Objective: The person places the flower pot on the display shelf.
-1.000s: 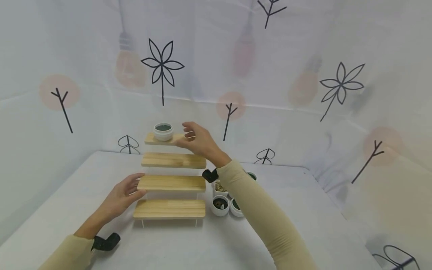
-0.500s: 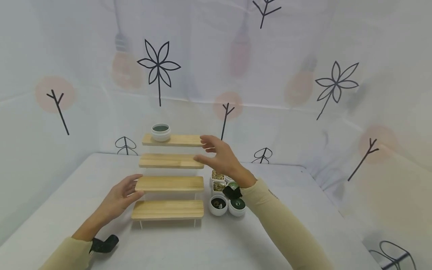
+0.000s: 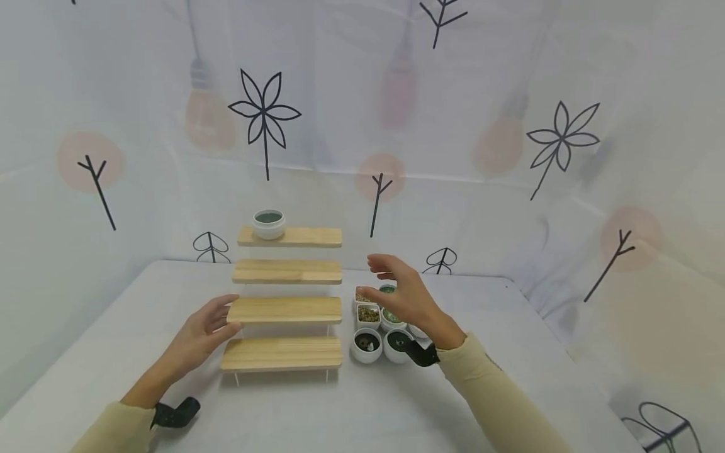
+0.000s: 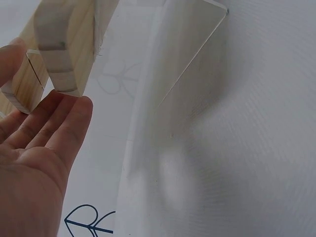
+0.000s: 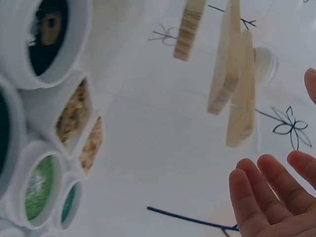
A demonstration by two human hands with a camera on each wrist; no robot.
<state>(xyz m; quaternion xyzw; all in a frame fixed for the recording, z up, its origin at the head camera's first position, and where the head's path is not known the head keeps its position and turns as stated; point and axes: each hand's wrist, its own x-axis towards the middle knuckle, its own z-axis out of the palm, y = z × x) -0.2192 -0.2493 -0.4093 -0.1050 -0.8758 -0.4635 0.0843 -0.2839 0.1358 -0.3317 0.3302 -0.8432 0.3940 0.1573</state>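
Observation:
A wooden tiered shelf [image 3: 283, 309] with clear supports stands on the white table. On its top board, at the left end, sits a white round pot [image 3: 269, 224] with a dark green top. My left hand [image 3: 199, 336] is at the left end of the second board from the bottom; in the left wrist view the fingers [image 4: 69, 123] lie extended at the board's end. To the right of the shelf, my right hand [image 3: 404, 296] hovers over a group of small white pots [image 3: 367, 346] with nothing in it, its fingers [image 5: 276, 192] apart and loosely bent.
Among the grouped pots, square ones [image 5: 74, 116] hold tan, gravel-like bits, and a round one [image 5: 40, 185] has a green top. A printed white cloth [image 3: 328, 126] hangs behind the table [image 3: 272, 421].
My right hand has left the top board beside the pot and moved right and down toward the grouped pots. My left hand stays by the shelf; the view shifts slightly.

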